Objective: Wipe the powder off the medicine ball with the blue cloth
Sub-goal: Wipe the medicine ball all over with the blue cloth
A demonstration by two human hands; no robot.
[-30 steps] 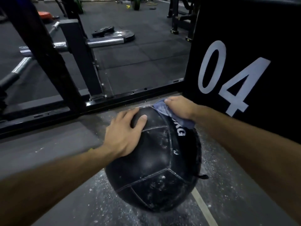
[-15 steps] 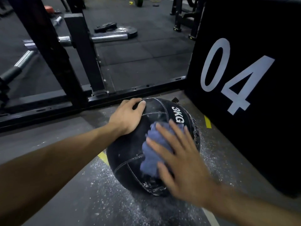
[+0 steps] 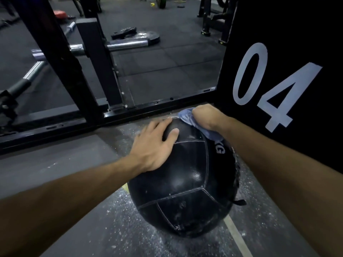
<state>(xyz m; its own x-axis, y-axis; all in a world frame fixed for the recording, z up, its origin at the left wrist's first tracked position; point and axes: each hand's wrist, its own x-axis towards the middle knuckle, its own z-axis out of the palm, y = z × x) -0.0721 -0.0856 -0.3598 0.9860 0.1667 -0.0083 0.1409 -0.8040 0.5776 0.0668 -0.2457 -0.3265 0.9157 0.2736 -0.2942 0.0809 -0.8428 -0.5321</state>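
**Both hands on the ball, cloth at the far top**

Spread flat, the left hand [image 3: 156,145] lies on the upper left side of the medicine ball [image 3: 185,182], its fingers straight and the thumb reaching toward the top seam; it grips nothing, it only presses on the surface. Behind it stands a black rack frame [image 3: 89,71], and steel barbells [image 3: 126,46] lie on the dark floor beyond. The ball sits on the grey floor [image 3: 55,164], where white powder [image 3: 118,210] is scattered around its base. Powder marks show on the lower panels of the ball. At the far top of the ball, the right hand [image 3: 207,117] is curled over the blue cloth [image 3: 187,115] and holds it against the ball, just above the white letters "KG". To the right stands a black box [image 3: 278,43] with a white "04", near the ball.
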